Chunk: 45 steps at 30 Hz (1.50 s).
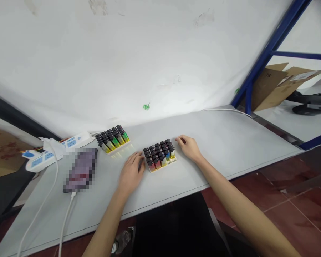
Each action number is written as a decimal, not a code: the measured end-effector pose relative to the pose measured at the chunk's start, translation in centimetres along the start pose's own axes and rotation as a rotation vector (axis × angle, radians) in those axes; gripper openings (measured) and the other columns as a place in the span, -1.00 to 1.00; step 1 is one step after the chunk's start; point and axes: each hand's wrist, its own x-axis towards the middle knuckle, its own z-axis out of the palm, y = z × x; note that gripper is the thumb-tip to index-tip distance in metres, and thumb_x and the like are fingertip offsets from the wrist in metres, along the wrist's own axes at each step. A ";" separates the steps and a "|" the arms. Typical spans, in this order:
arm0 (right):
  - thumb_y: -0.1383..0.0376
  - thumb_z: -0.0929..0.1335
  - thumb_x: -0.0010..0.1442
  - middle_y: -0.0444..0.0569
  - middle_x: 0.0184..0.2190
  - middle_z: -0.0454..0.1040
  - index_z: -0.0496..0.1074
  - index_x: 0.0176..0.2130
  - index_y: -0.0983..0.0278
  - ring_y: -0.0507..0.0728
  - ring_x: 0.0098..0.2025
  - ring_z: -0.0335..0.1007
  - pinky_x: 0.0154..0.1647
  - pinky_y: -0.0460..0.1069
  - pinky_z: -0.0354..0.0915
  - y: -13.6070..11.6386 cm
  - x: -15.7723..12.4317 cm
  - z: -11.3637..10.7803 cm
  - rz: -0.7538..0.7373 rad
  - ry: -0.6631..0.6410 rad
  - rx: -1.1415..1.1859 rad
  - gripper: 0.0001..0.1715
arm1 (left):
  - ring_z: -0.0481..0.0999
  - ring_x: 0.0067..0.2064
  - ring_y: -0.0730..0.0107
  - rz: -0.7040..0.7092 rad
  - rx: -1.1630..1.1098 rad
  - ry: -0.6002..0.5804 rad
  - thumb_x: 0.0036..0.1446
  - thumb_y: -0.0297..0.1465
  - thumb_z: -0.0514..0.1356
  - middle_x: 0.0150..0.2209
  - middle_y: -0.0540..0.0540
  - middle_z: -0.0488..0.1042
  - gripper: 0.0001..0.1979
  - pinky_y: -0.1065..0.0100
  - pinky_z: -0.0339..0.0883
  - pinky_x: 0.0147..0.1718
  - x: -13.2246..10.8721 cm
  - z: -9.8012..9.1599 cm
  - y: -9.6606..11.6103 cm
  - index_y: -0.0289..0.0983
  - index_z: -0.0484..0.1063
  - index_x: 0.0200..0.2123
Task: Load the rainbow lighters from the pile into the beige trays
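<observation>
Several lighters (pixel 155 157) with black tops and see-through coloured bodies stand upright in rows in a white tray (pixel 164 166) on the grey table. A few slots at the tray's front right corner hold no lighter. My left hand (pixel 132 173) rests on the table at the tray's left side, fingers stretched forward and slightly bent; I cannot tell whether it touches the tray. To the right of the tray, my right hand (pixel 189 148) lies on its side with fingers curled in, and nothing shows in it. Further back left, more lighters (pixel 113 139) fill a second white tray (pixel 120 148).
A pixelated phone-like object (pixel 81 170) lies at left with a white cable (pixel 66 221) plugged in. Behind it is a power strip (pixel 75 140) with plugs. A white wall (pixel 160 64) backs the table. Cardboard boxes (pixel 273 84) stand beyond the blue frame (pixel 270 46) at right.
</observation>
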 end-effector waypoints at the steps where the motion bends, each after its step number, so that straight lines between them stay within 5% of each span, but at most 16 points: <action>1: 0.16 0.23 0.28 -0.11 -0.41 0.52 0.50 -0.29 0.23 0.08 -0.36 0.37 -0.28 -0.04 0.19 0.0 0.0 0.0 -0.001 0.000 -0.001 -0.68 | 0.31 0.26 0.12 -0.003 -0.004 -0.003 0.28 -0.35 0.00 0.15 -0.18 0.44 -0.72 0.03 0.17 0.26 0.0 -0.1 0.0 -0.26 0.42 -0.06; 4: 0.15 0.22 0.28 -0.10 -0.42 0.52 0.51 -0.29 0.23 0.08 -0.37 0.37 -0.29 -0.04 0.18 0.0 0.0 0.0 0.002 -0.001 -0.008 -0.66 | 0.29 0.27 0.11 -0.025 -0.029 -0.015 0.22 -0.44 0.01 0.16 -0.19 0.43 -0.70 0.01 0.16 0.27 -0.3 -0.6 0.1 -0.27 0.39 -0.01; 7: 0.13 0.21 0.29 -0.10 -0.44 0.51 0.51 -0.29 0.23 0.08 -0.37 0.37 -0.29 -0.04 0.18 -0.1 0.0 0.0 0.007 -0.010 -0.016 -0.64 | 0.29 0.27 0.12 0.002 -0.119 -0.059 0.11 -0.48 0.08 0.20 -0.20 0.36 -0.45 0.03 0.17 0.25 -0.9 -1.3 0.3 -0.26 0.18 0.20; 10: 0.13 0.21 0.29 -0.10 -0.43 0.51 0.51 -0.28 0.23 0.09 -0.37 0.37 -0.29 -0.04 0.19 -0.1 -0.1 0.0 0.016 -0.016 -0.017 -0.64 | 0.27 0.27 0.04 0.053 -0.146 -0.123 0.07 -0.26 0.24 0.26 -0.27 0.27 -0.13 0.00 0.16 0.24 -1.1 -1.5 0.7 -0.27 -0.13 0.35; 13: 0.14 0.21 0.28 -0.08 -0.41 0.53 0.51 -0.29 0.23 0.09 -0.37 0.36 -0.29 -0.03 0.19 -0.2 -0.1 0.0 0.010 -0.021 -0.023 -0.64 | 0.27 0.25 -0.06 0.015 -0.092 -0.109 -0.02 -0.04 0.31 0.23 -0.29 0.28 0.03 -0.04 0.14 0.23 -0.8 -1.2 1.1 -0.24 -0.15 0.37; 19: 0.13 0.22 0.27 -0.08 -0.43 0.52 0.51 -0.29 0.23 0.10 -0.37 0.36 -0.29 -0.03 0.18 0.1 -0.1 0.0 0.007 -0.003 -0.031 -0.64 | 0.39 0.14 -0.01 -0.038 -0.090 -0.068 -0.05 -0.11 0.32 0.09 -0.24 0.40 -0.09 0.05 0.27 0.13 0.3 -1.1 1.1 -0.25 0.03 0.30; 25: 0.11 0.22 0.27 -0.10 -0.45 0.48 0.50 -0.31 0.23 0.09 -0.40 0.34 -0.30 -0.03 0.17 0.4 -0.1 0.1 -0.003 0.002 -0.007 -0.64 | 0.33 0.19 -0.08 -0.193 -0.022 0.036 -0.05 -0.09 0.29 0.13 -0.38 0.37 -0.11 0.03 0.26 0.17 0.6 -2.4 -3.6 -0.43 0.09 0.25; 30: 0.11 0.22 0.27 -0.11 -0.44 0.49 0.49 -0.32 0.22 0.08 -0.40 0.33 -0.31 -0.03 0.17 0.3 -0.1 0.1 0.002 0.002 0.003 -0.65 | 0.31 0.21 -0.13 -0.321 0.014 0.119 -0.03 -0.08 0.27 0.11 -0.38 0.38 -0.16 0.00 0.28 0.14 0.3 -3.7 -6.9 -0.39 0.12 0.23; 40: 0.12 0.22 0.26 -0.10 -0.44 0.50 0.49 -0.33 0.21 0.09 -0.40 0.34 -0.30 -0.02 0.18 0.1 -0.1 0.0 0.003 0.005 0.014 -0.66 | 0.32 0.17 -0.08 -0.422 0.048 0.226 -0.01 -0.04 0.25 0.13 -0.33 0.36 -0.18 -0.01 0.27 0.13 -0.2 -4.3 -6.2 -0.36 0.13 0.22; 45: 0.11 0.21 0.26 -0.10 -0.44 0.49 0.49 -0.32 0.22 0.09 -0.40 0.34 -0.31 -0.02 0.18 0.2 -0.1 0.1 0.004 0.006 0.019 -0.64 | 0.32 0.10 -0.13 -0.442 0.161 0.200 0.04 0.04 0.17 -0.05 -0.28 0.43 -0.40 -0.03 0.24 0.11 -0.6 -4.2 -6.7 -0.33 0.36 -0.06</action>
